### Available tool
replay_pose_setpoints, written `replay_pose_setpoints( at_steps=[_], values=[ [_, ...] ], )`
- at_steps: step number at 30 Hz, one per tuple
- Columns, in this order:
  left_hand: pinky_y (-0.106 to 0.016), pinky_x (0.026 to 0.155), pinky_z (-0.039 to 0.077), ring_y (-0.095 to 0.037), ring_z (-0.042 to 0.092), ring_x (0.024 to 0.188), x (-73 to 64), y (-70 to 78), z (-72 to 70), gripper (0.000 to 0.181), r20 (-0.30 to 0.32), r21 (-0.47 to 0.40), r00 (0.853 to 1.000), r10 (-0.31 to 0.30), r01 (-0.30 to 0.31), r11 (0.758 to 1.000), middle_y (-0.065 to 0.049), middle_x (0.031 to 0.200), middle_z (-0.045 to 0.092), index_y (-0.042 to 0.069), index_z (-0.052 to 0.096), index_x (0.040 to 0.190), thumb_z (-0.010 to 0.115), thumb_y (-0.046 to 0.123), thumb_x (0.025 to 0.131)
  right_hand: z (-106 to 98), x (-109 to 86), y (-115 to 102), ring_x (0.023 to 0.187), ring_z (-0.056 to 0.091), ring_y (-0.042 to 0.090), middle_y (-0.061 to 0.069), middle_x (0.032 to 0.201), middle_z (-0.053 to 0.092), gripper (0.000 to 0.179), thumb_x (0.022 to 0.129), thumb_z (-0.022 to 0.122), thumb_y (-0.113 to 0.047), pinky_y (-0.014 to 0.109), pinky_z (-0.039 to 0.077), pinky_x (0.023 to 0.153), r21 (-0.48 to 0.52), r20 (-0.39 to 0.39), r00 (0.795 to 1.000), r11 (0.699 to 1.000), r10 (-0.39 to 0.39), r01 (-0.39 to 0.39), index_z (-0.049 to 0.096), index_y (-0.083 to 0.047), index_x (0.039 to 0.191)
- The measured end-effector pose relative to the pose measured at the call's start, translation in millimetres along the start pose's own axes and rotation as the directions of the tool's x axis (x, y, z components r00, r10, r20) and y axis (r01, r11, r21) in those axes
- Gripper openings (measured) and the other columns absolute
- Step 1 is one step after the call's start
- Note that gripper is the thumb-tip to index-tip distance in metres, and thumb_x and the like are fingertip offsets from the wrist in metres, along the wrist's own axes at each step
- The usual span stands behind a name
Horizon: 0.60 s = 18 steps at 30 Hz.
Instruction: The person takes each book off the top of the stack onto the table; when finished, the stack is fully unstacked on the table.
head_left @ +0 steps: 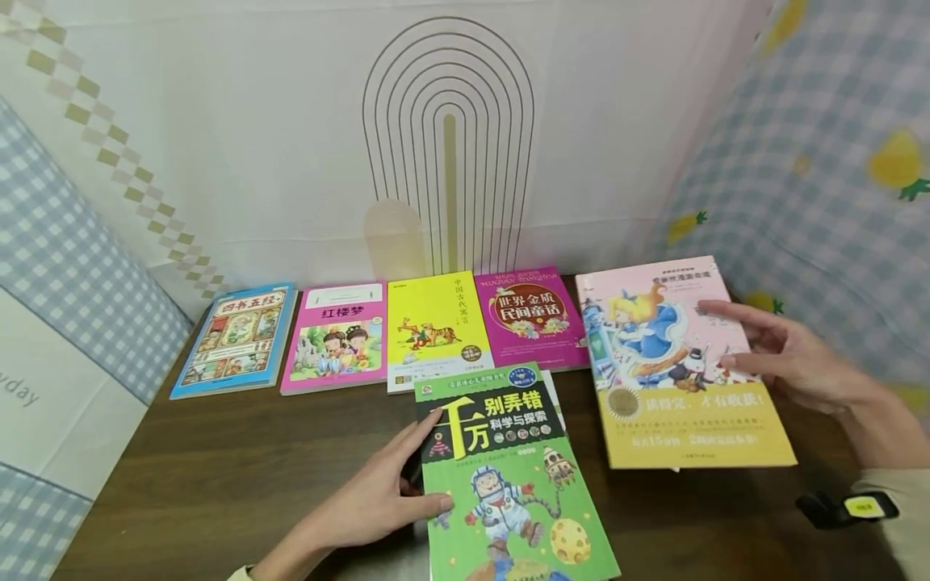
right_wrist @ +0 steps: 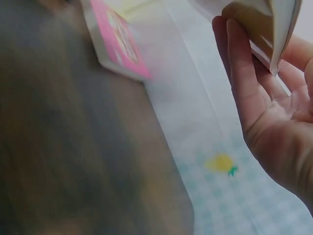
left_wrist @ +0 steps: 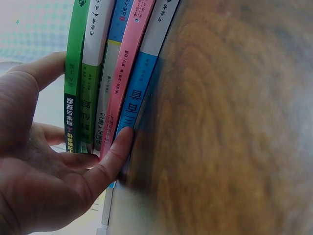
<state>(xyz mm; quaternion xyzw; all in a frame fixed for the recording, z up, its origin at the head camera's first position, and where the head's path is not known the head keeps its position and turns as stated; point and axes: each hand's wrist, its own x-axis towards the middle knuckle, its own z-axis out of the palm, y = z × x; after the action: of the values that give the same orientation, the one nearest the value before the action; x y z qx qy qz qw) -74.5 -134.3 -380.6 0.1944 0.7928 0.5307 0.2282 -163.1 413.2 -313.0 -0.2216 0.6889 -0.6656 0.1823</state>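
Observation:
My right hand [head_left: 806, 355] grips a pink-and-yellow book [head_left: 690, 436] by its right edge, thumb and a finger over the cover, which shows a girl in a blue dress. In the right wrist view, fingers wrap under that book [right_wrist: 283, 29], whose underside faces the camera. My left hand [head_left: 385, 476] rests against the left side of a stack of books, with a green astronaut book [head_left: 508, 492] on top. In the left wrist view the stack shows green, white, pink and blue spines [left_wrist: 134, 93]; a fingertip touches the blue spine, and the thumb lies by the green book.
Along the back of the dark wooden table [head_left: 291, 452] lie a blue book [head_left: 240, 339], a pink book [head_left: 334, 339], a yellow book [head_left: 436, 323] and a magenta book [head_left: 534, 323]. A patterned cloth [head_left: 291, 121] hangs close behind them, with checked cloth on both sides.

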Motion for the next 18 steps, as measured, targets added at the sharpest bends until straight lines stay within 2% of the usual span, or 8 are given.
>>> replay_pose_setpoints(
  at_steps=[2,4,6,8,10,14,15,18],
  values=[
    [-0.024,0.083,0.061,-0.018,0.069,0.106,0.8,0.0,-0.3,0.098,0.004,-0.001,1.000,0.000,0.000,1.000,-0.023,0.174,0.016,0.031,0.015,0.171,0.079,0.032,0.097,-15.1,0.1,1.0,0.086,0.077,0.018,0.007,0.110,0.079,0.076,0.103,0.040,0.022,0.033,0.064,0.065,0.044,-0.027,0.999,0.999,0.019,-0.017,0.044,-0.025,0.162],
    [-0.024,0.083,0.060,-0.018,0.069,0.105,1.6,0.3,-0.7,0.098,0.008,0.000,1.000,-0.005,0.005,1.000,-0.022,0.174,0.017,0.031,0.015,0.171,0.078,0.032,0.097,-28.0,1.1,2.3,0.094,0.079,0.022,0.009,0.122,0.078,0.076,0.102,0.040,0.023,0.036,0.065,0.068,0.056,-0.059,0.998,0.998,0.028,-0.024,0.047,-0.026,0.160],
    [-0.024,0.083,0.060,-0.018,0.068,0.105,2.5,0.4,-1.1,0.097,0.011,0.001,1.000,-0.010,0.010,1.000,-0.022,0.174,0.017,0.031,0.015,0.171,0.078,0.033,0.097,-38.8,3.4,2.9,0.095,0.079,0.024,0.007,0.122,0.077,0.075,0.103,0.042,0.021,0.038,0.065,0.067,0.042,-0.102,0.993,0.998,0.056,-0.052,0.048,-0.028,0.159],
    [-0.024,0.083,0.060,-0.018,0.067,0.107,2.9,0.4,-1.7,0.097,0.013,0.000,1.000,-0.014,0.014,1.000,-0.021,0.174,0.017,0.031,0.016,0.171,0.078,0.034,0.097,-48.2,7.4,2.6,0.095,0.078,0.023,0.003,0.122,0.077,0.075,0.103,0.045,0.019,0.039,0.065,0.067,-0.012,-0.148,0.984,0.995,0.095,-0.098,0.046,-0.030,0.160],
    [-0.024,0.083,0.060,-0.020,0.066,0.109,3.1,0.2,-2.4,0.097,0.012,-0.002,1.000,-0.018,0.018,1.000,-0.021,0.174,0.017,0.030,0.016,0.171,0.078,0.034,0.097,-55.2,13.8,1.7,0.096,0.078,0.021,-0.004,0.121,0.076,0.074,0.104,0.050,0.014,0.040,0.065,0.068,-0.074,-0.211,0.964,0.981,0.163,-0.182,0.043,-0.033,0.161],
    [-0.024,0.082,0.060,-0.021,0.063,0.112,2.3,-0.6,-3.3,0.098,0.005,0.006,1.000,-0.026,0.026,1.000,-0.021,0.174,0.017,0.029,0.015,0.171,0.078,0.035,0.097,-66.2,27.9,3.9,0.101,0.076,0.016,-0.015,0.120,0.073,0.077,0.105,0.057,0.005,0.040,0.066,0.074,-0.173,-0.286,0.924,0.935,0.255,-0.311,0.032,-0.035,0.166],
    [-0.024,0.082,0.060,-0.021,0.063,0.112,2.3,-0.8,-3.1,0.098,0.005,0.009,1.000,-0.027,0.027,1.000,-0.022,0.174,0.017,0.029,0.015,0.171,0.078,0.035,0.097,-68.1,30.4,5.2,0.101,0.076,0.016,-0.015,0.119,0.074,0.077,0.105,0.058,0.005,0.041,0.066,0.074,-0.170,-0.302,0.915,0.929,0.269,-0.329,0.033,-0.035,0.165],
    [-0.024,0.082,0.060,-0.020,0.064,0.111,2.5,-1.1,-2.3,0.098,0.007,0.008,1.000,-0.028,0.028,1.000,-0.022,0.174,0.017,0.029,0.016,0.171,0.079,0.035,0.097,-73.9,34.2,10.2,0.098,0.075,0.014,-0.017,0.119,0.074,0.075,0.104,0.059,0.006,0.037,0.064,0.070,-0.170,-0.307,0.912,0.927,0.274,-0.336,0.038,-0.036,0.162]
  ],
)
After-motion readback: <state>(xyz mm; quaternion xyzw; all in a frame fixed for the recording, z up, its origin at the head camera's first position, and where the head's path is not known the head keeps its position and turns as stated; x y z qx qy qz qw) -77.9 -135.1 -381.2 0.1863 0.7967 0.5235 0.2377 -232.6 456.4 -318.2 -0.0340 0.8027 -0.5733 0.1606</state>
